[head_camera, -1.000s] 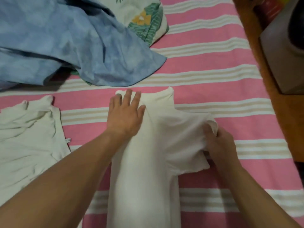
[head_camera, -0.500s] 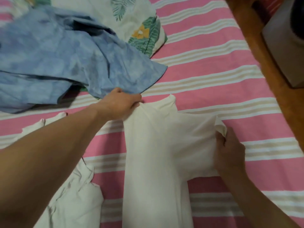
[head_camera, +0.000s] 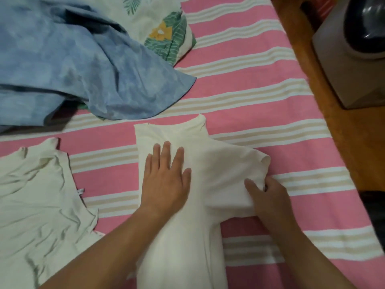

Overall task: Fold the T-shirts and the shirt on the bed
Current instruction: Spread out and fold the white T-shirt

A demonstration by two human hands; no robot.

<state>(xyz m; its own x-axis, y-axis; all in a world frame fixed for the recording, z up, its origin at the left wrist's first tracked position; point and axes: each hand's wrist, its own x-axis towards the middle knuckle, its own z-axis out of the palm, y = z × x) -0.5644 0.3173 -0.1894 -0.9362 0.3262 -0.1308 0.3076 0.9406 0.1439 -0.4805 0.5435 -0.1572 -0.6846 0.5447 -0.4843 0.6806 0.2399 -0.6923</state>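
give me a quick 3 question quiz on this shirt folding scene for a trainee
1. True or false: the left hand lies flat on the white T-shirt.
2. What does the right hand grip? A) the T-shirt's sleeve B) the blue shirt C) the pillow
3. Which garment lies crumpled at the left, untouched?

Key: 1 true; 2 A; 3 the pale green T-shirt.

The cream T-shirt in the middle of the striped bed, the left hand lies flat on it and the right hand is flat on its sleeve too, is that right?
Not quite. The left hand does lie flat on the cream T-shirt, but the head view shows the right hand gripping the sleeve, its fingers curled into the fabric.
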